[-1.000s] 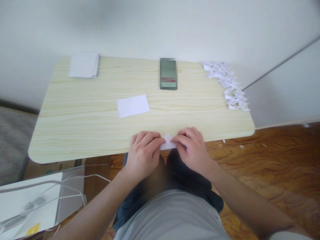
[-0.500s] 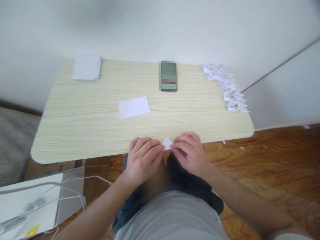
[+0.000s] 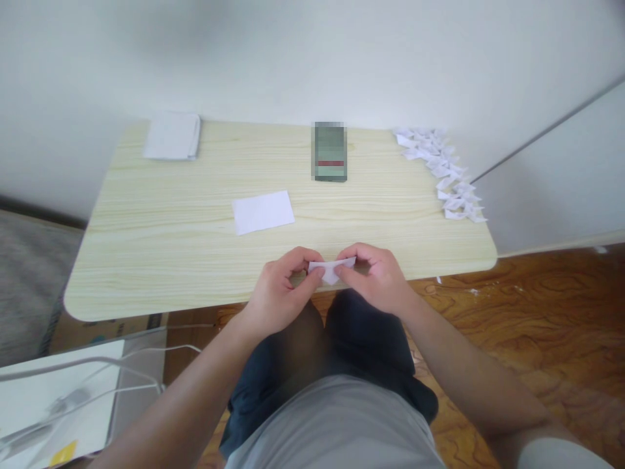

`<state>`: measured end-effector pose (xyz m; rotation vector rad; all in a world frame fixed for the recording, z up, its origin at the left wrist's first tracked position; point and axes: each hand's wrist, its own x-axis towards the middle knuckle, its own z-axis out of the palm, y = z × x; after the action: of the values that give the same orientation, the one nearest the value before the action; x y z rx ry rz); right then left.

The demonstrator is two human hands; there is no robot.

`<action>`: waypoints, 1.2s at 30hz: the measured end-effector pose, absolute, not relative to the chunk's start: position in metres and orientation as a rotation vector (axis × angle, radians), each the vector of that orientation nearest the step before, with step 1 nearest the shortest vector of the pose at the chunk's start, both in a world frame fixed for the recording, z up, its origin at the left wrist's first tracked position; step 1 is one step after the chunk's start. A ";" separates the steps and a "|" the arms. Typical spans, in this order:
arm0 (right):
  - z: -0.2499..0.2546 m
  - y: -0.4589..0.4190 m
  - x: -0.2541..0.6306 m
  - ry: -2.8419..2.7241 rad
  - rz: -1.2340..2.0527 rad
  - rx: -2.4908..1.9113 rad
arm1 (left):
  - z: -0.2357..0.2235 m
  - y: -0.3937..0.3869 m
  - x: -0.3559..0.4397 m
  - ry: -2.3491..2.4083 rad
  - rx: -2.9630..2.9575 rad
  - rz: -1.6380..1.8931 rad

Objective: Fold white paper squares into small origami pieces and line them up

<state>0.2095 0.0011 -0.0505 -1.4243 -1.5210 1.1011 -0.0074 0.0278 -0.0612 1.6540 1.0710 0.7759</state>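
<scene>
Between my two hands, over the table's near edge, is a small folded piece of white paper [image 3: 331, 272]. Its straight edge faces away from me and a point faces toward me. My left hand [image 3: 288, 283] pinches its left end, thumb on top and fingers behind. The right end is pinched the same way by my right hand [image 3: 375, 273]. Fingertips behind the paper are partly hidden. Beyond my left hand a flat white paper rectangle [image 3: 263, 212] lies on the table.
On the pale wooden table [image 3: 146, 247], a stack of white paper [image 3: 172, 135] lies at the back left. A blurred-out dark green rectangular item [image 3: 331, 151] is at the back middle. Several folded white paper shapes [image 3: 439, 166] line the right edge. White cables [image 3: 97, 361] hang at lower left.
The folded paper has turned, its point now toward me instead of away, and it looks wider. Both hands have moved slightly forward, with thumbs now on its near face.
</scene>
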 end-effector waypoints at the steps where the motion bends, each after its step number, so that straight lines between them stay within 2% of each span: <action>1: -0.050 0.002 0.210 -1.476 1.152 -1.398 | -0.062 0.029 -0.007 1.032 1.592 0.784; 6: -0.049 0.005 0.210 -1.268 1.359 -1.243 | -0.059 0.030 0.000 0.926 1.303 0.874; 15: -0.046 0.005 0.195 -0.985 1.434 -1.239 | -0.052 0.028 0.014 0.929 1.150 0.980; 22: -0.045 0.008 0.195 -1.003 1.378 -1.278 | -0.055 0.027 0.013 0.852 1.167 0.958; 36: -0.054 0.006 0.213 -1.106 1.487 -1.115 | -0.064 0.028 0.005 0.835 1.197 1.000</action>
<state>0.2135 0.0064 -0.0542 -1.1154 -1.1056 1.4874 0.0047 0.0279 -0.0641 1.1972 0.8348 1.0003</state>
